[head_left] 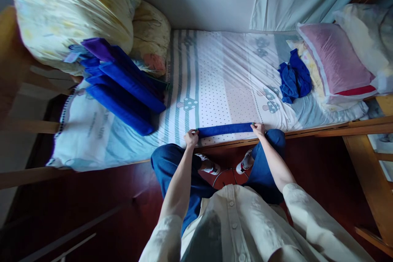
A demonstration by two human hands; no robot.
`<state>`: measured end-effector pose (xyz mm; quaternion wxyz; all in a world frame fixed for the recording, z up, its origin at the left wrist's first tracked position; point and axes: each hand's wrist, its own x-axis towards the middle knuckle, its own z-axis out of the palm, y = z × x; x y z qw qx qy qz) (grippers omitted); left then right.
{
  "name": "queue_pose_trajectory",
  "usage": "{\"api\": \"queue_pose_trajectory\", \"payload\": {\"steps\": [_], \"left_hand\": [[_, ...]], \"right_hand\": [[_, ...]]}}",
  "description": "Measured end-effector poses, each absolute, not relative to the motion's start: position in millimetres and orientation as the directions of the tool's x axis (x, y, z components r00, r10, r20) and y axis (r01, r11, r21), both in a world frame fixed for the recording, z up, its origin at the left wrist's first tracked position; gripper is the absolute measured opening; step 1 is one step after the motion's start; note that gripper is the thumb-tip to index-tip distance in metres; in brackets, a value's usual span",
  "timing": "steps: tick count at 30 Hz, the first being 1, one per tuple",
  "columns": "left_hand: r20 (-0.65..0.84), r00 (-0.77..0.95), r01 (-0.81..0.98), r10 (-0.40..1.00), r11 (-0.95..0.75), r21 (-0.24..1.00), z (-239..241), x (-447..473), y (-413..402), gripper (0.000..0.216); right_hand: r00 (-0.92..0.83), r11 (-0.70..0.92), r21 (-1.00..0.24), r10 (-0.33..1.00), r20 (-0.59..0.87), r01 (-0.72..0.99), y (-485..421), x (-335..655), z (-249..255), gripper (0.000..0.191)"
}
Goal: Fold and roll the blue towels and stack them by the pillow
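Observation:
A blue towel (225, 129), folded into a long narrow strip, lies along the bed's front edge between my hands. My left hand (191, 137) pinches its left end, where a small green spot shows at the fingertips. At the opposite end, my right hand (258, 129) grips the corner in the same way. The strip looks straight and close to the sheet. To the left rests a pile of folded blue towels (123, 106), with a purple folded cloth (98, 50) on top. A crumpled blue cloth (294, 77) is on the right side of the bed.
The bed's patterned sheet (211, 77) stretches back to the wall. A large pale bundle of bedding (80, 12) stands at the left behind the pile. Pink pillow (337, 57) and other bedding fill the right end. A wooden bed rail (325, 130) runs along the front.

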<state>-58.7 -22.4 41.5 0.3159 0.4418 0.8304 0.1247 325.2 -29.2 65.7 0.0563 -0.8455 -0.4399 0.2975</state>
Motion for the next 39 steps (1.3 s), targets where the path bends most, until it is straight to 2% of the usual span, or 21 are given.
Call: {"api": "queue_pose_trajectory", "payload": {"steps": [7, 10, 12, 16, 21, 25, 30, 32, 35, 37, 39], "left_hand": [[-0.373, -0.406, 0.646, 0.834, 0.551, 0.528, 42, -57, -24, 0.016], [-0.343, -0.398, 0.671, 0.851, 0.524, 0.524, 40, -54, -27, 0.019], [-0.31, -0.391, 0.694, 0.867, 0.499, 0.52, 39, -52, -31, 0.022], [-0.267, -0.361, 0.741, 0.894, 0.448, 0.499, 37, -46, -43, 0.03], [-0.275, -0.349, 0.716, 0.896, 0.444, 0.538, 34, -37, -51, 0.032], [-0.346, -0.444, 0.533, 0.827, 0.554, 0.639, 31, -40, -44, 0.03], [-0.523, -0.501, 0.201, 0.69, 0.68, 0.705, 35, -42, -34, 0.032], [-0.526, -0.474, 0.079, 0.706, 0.629, 0.773, 39, -39, -32, 0.036], [-0.443, -0.41, -0.062, 0.798, 0.46, 0.886, 50, -32, -29, 0.044], [-0.347, -0.36, -0.116, 0.866, 0.328, 0.938, 59, -29, -27, 0.046], [-0.25, -0.302, -0.148, 0.92, 0.214, 0.966, 68, -28, -24, 0.046]], "right_hand": [[0.422, -0.576, -0.321, 0.794, -0.438, 0.752, -35, 321, 76, 0.024], [0.411, -0.516, -0.294, 0.841, -0.351, 0.805, -37, 314, 80, 0.023], [0.375, -0.447, -0.29, 0.886, -0.273, 0.846, -34, 304, 85, 0.029], [0.153, -0.217, -0.363, 0.968, -0.197, 0.906, -20, 275, 97, 0.039], [-0.235, 0.085, -0.479, 0.936, -0.262, 0.874, 1, 224, 106, 0.049], [-0.397, 0.184, -0.522, 0.855, -0.332, 0.833, 12, 188, 105, 0.065], [-0.457, 0.218, -0.512, 0.793, -0.403, 0.83, 25, 158, 105, 0.082], [-0.467, 0.219, -0.514, 0.777, -0.422, 0.829, 31, 151, 106, 0.089], [-0.478, 0.193, -0.553, 0.763, -0.434, 0.81, 40, 143, 108, 0.094], [-0.488, 0.154, -0.598, 0.747, -0.451, 0.787, 46, 140, 112, 0.088], [-0.507, 0.132, -0.63, 0.727, -0.464, 0.766, 53, 140, 120, 0.072]]}}
